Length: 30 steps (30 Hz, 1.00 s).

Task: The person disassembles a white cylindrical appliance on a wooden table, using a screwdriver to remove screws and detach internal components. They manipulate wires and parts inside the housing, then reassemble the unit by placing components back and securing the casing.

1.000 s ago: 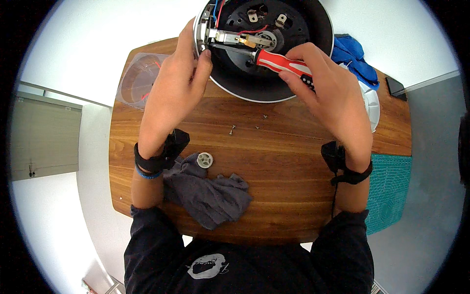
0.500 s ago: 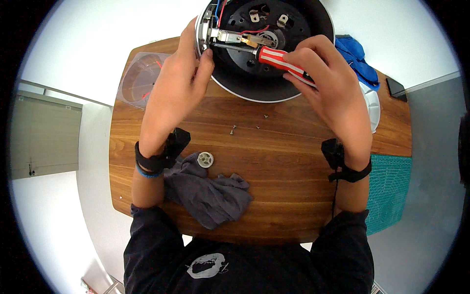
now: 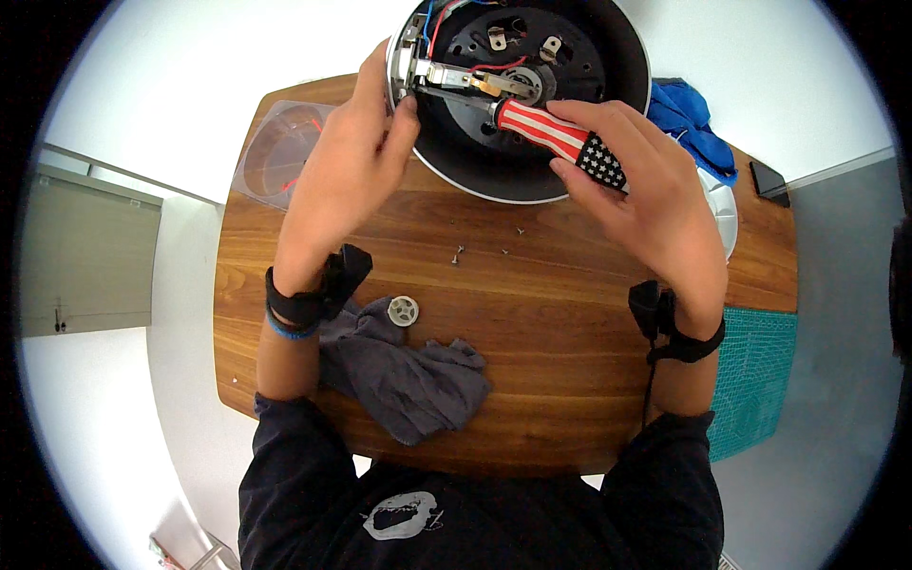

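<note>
A round, open appliance housing [image 3: 475, 177], black inside with a pale rim, stands tilted at the far side of the table. Inside it are a metal bracket [image 3: 446, 74], red and blue wires and a dark round plate. My left hand [image 3: 353, 157] grips the housing's left rim, its thumb beside the bracket. In my right hand [image 3: 655, 185] is a screwdriver [image 3: 543, 129] with a striped and starred handle, held between thumb and fingers. The shaft points left to the bracket's lower end; its tip is hard to see beside my left thumb.
Several small screws [image 3: 456, 256] lie mid-table. Nearer are a white knob [image 3: 403, 311] and a grey cloth [image 3: 408, 385]. A clear plastic container [image 3: 266, 161] stands left. Rightward are a blue cloth [image 3: 686, 128], white plastic part [image 3: 724, 211], phone [image 3: 769, 182] and green cutting mat [image 3: 757, 380].
The screwdriver handle has turned, showing its starred end. My right fingers have straightened and shifted along the handle. My left hand keeps its hold on the rim.
</note>
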Tool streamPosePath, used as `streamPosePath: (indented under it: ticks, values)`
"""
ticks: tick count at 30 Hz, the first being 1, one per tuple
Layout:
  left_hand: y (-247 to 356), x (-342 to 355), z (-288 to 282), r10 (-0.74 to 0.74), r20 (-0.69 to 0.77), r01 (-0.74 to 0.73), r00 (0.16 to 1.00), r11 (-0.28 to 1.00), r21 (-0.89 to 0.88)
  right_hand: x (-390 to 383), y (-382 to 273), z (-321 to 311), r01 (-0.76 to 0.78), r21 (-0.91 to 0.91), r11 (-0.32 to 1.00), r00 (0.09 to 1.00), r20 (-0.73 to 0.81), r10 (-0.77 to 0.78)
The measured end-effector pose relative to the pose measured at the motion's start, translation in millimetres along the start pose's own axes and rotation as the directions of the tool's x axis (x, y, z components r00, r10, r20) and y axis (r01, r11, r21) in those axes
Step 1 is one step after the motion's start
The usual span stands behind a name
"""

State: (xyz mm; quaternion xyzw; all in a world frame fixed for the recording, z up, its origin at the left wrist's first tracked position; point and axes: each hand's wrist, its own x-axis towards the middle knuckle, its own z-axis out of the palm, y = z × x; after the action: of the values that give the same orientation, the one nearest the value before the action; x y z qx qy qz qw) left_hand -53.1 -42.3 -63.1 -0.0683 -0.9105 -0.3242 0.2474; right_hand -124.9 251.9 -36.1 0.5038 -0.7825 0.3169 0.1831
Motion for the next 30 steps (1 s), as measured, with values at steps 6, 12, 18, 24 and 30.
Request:
streamPosePath:
  ticks: [6,12,18,24,30]
  values:
    - [-0.1,1.2,0.0,0.037,-0.015,-0.038,0.999,0.998,-0.041,3.4,0.3,2.1,0.053,-0.008,0.999,0.999,-0.001,-0.053]
    - [5.2,1.0,-3.0,0.006,0.016,-0.006,1.0,1.0,-0.023,1.4,3.4,2.3,0.018,-0.006,1.0,1.0,0.02,-0.018]
    - [3.9,0.3,0.5,-0.007,-0.007,0.007,1.0,0.999,-0.043,1.0,-1.4,7.9,-0.042,-0.058,0.997,0.999,0.028,0.044]
    - [12.0,0.9,2.5,0.007,-0.011,-0.007,1.0,0.998,-0.065,4.0,0.6,1.9,0.086,-0.244,0.966,0.994,-0.037,-0.098]
    - [21.7,0.7,0.1,-0.037,0.022,0.038,0.999,0.998,-0.044,4.4,5.0,-2.0,0.171,-0.342,0.924,0.981,-0.026,-0.191]
